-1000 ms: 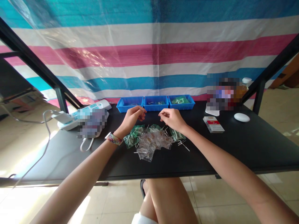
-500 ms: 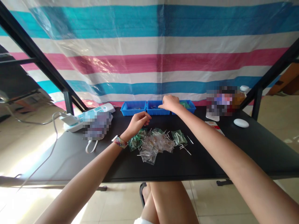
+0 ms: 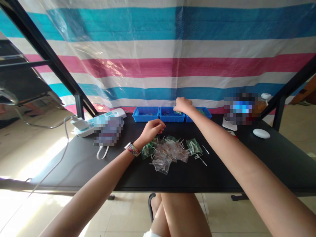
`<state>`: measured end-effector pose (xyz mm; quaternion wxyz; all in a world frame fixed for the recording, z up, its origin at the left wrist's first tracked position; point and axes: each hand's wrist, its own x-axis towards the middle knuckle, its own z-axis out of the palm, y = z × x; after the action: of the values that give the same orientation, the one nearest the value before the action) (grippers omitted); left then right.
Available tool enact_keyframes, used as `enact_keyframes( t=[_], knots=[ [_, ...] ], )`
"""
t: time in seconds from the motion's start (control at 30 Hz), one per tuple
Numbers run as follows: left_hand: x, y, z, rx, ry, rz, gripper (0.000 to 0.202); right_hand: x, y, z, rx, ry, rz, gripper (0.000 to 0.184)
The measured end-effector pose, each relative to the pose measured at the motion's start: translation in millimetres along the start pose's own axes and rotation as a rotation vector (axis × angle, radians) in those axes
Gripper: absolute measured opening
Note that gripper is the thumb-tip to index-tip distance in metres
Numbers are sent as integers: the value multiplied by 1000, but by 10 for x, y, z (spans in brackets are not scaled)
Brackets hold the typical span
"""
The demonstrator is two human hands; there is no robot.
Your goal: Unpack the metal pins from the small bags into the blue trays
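Note:
My right hand is closed with its fingertips down, over the right end of the middle blue tray. A bit of green packet shows just under those fingers; I cannot tell whether they grip it. Thin pieces lie inside the middle tray. My left hand, a patterned band on its wrist, hovers behind the heap of clear plastic packets with fingers curled together; anything inside them is hidden. Beside the heap lie a green packet of white pieces and several loose thin metal pins.
A left blue tray and a right blue tray flank the middle one. On the left of the black table are a power strip and a blurred device. A white oval object lies right.
The view has shifted, so everything sits a little further right. My right hand has lifted slightly, and green now shows beneath its fingers. My left hand stays curled in about the same place.

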<state>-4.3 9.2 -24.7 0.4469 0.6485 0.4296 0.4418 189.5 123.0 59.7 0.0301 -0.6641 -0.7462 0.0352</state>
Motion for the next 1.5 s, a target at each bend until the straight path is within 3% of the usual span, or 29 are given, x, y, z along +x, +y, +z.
enact_keyframes(
  t=[0.13,0.3,0.4,0.5,0.6,0.7,0.83,0.93,1.03,1.17,1.3,1.4,1.5],
  knots=[
    [3,-2,-13,35,-7,9,18,-271,384,-128,132,317,-17,28],
    [-31,-4,-2,290,-91,49,31,-661,1005,-203,130,645,145,35],
    [-64,26,13,394,-174,109,39,-810,1244,-139,104,611,221,37],
    [-89,72,30,464,-262,204,32,-899,1317,2,127,493,203,29],
    [-102,104,47,505,-337,269,25,-974,1279,168,204,517,169,36],
    [-100,95,56,521,-328,270,18,-1054,1193,318,255,589,126,34],
    [-72,36,54,440,-286,194,10,-1158,1019,447,317,616,-12,27],
    [-40,3,41,272,-262,96,14,-1218,847,493,428,632,-126,26],
    [-18,18,27,98,-205,55,23,-1260,666,544,648,552,-251,26],
    [-24,109,33,-68,-110,44,33,-1284,464,659,974,266,-325,27],
    [-45,177,68,-193,-105,11,39,-1276,348,780,1198,67,-365,29],
    [-51,172,73,-244,-126,-34,39,-1268,311,841,1354,49,-374,21],
    [-52,153,50,-216,-123,-88,47,-1285,295,863,1395,172,-349,16]
  ],
)
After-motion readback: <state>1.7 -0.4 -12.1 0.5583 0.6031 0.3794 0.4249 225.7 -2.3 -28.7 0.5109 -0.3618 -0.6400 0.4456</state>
